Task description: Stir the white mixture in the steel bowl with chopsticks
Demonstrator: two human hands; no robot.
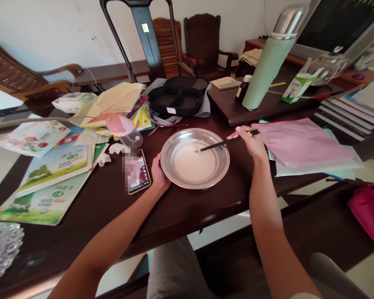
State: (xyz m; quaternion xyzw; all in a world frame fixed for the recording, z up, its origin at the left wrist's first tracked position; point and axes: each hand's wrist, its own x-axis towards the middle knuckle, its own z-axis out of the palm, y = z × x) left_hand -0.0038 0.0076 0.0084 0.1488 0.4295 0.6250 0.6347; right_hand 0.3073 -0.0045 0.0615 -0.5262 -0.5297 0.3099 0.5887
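Observation:
A round stainless-steel bowl [164,162] rests on the dark wooden table, holding a pale, milky mixture [187,164]. My left hand [160,176] grips the bowl's left side at the rim, its fingers partly hidden beyond it. With my right hand [251,140] I hold black chopsticks [220,144] with gold-marked ends, slanting down over the right rim. Their tips dip into the mixture near the bowl's middle. A phone [140,171] with a lit screen lies just left of my left hand.
Left are booklets [50,174], a tissue pack [34,135] and a pink-lidded clear cup [124,131]. Behind the bowl sits a black case [176,101]. A tall green thermos [268,66] stands back right. A pink pouch [305,141] lies beside my right hand. A glass dish [3,249] is front left.

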